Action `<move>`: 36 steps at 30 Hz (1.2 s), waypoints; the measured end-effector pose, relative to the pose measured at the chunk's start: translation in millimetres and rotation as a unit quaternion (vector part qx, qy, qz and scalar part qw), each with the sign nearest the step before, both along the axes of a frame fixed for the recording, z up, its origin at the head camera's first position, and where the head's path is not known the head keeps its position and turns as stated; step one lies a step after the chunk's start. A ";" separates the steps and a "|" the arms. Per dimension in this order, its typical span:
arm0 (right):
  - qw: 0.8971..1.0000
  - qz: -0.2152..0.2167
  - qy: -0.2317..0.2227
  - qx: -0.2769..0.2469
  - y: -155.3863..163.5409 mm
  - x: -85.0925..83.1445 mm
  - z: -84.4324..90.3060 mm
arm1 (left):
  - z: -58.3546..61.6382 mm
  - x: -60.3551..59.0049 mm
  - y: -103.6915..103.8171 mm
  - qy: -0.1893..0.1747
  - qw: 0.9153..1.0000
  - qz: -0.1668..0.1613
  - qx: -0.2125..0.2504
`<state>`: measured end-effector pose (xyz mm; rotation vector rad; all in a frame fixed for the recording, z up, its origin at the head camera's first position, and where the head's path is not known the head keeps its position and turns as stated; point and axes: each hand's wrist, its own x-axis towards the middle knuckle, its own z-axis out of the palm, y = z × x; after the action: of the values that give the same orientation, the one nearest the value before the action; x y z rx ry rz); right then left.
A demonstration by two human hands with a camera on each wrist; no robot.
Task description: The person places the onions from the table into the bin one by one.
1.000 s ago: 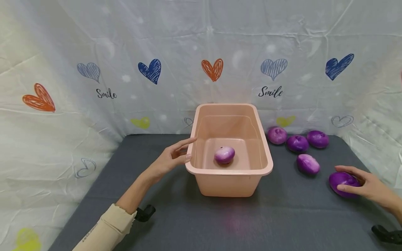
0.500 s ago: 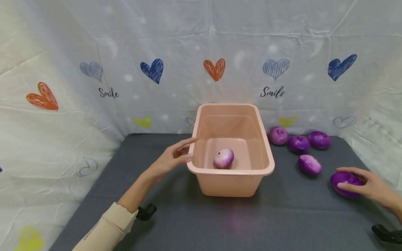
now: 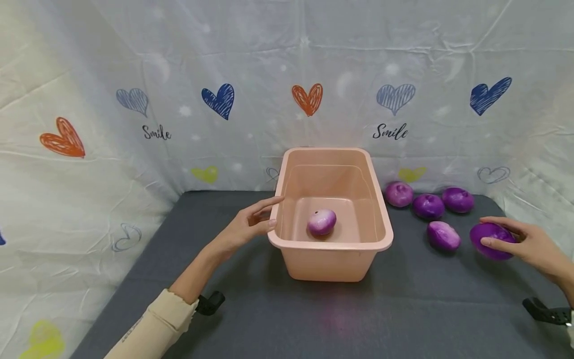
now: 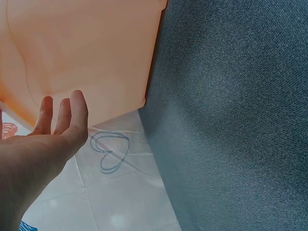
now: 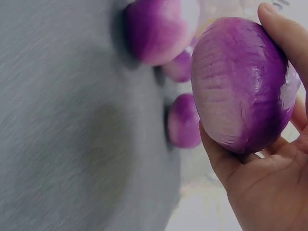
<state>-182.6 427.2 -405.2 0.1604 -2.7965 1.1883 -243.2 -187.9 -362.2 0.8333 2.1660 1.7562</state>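
A pink plastic basin stands mid-table with one purple onion lying inside. My left hand touches its left rim, fingers fairly straight. From the left wrist view, several fingers of that hand lie against the basin's outer wall. On the right, my right hand grips a dark purple onion between thumb and fingers. That onion is held just above the table in the right wrist view, its shadow on the cloth below.
Several other purple onions lie right of the basin: a nearer one, and a group at the back with a paler onion close to the basin. A dark grey cloth covers the table. A white curtain with printed hearts hangs behind.
My right hand has lifted its onion up off the cloth and slightly away from me. The onion in the basin has rocked about. My left hand stays on the rim.
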 end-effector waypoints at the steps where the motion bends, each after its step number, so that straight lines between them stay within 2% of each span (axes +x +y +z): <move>1: 1.000 0.000 0.001 0.000 -1.8 -2.2 2.4 | -0.2 -0.1 -0.1 0.000 1.000 0.000 0.000; 9: 0.999 0.028 0.026 -0.008 -18.7 -16.3 24.4 | 2.4 0.6 0.5 0.007 1.000 0.007 -0.005; 18: 0.999 0.044 0.029 -0.010 -45.5 -33.6 51.3 | 3.9 -0.3 0.1 0.011 1.000 0.013 -0.010; 29: 0.996 0.066 0.033 -0.040 -75.7 -42.2 73.3 | 7.7 -1.6 0.8 0.007 1.000 0.014 -0.021; 36: 0.994 0.075 0.051 -0.056 -98.2 -55.1 85.4 | 9.2 -1.2 -0.5 0.007 0.999 0.021 -0.030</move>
<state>-237.7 329.0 -319.7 0.4162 -2.6603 1.3258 -244.4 -188.4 -353.0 0.7929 2.2499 1.6995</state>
